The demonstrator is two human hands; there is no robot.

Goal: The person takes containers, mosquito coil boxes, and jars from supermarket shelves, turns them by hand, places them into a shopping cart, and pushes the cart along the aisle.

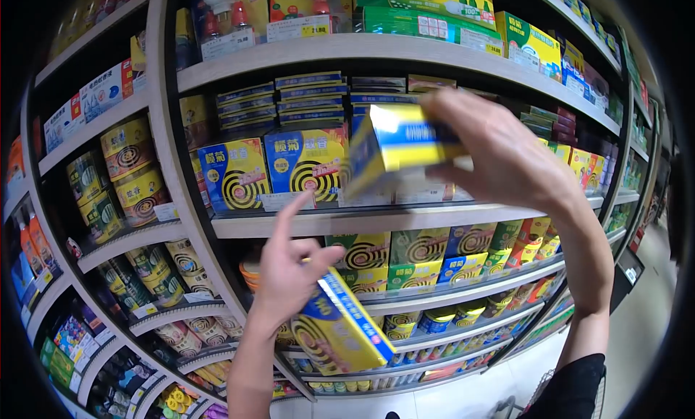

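Observation:
My right hand (499,147) grips a yellow and blue mosquito coil box (409,144) by its right end. That box is tilted in front of the middle shelf, slightly blurred, and its far side is hidden. Lower down, my left hand (293,270) has its thumb and fingers closed on another mosquito coil box (344,328), which slants downward to the right. My left index finger points up toward the shelf. Just beyond it, two similar coil boxes, a left one (233,176) and a right one (308,165), stand facing me on the shelf.
Flat packs (311,97) are stacked behind the standing boxes. A shelf edge (405,220) with price labels runs across below them. More coil boxes (416,256) fill the lower shelf. Tins (134,176) stand at the left, and a wire cart (539,394) shows at bottom right.

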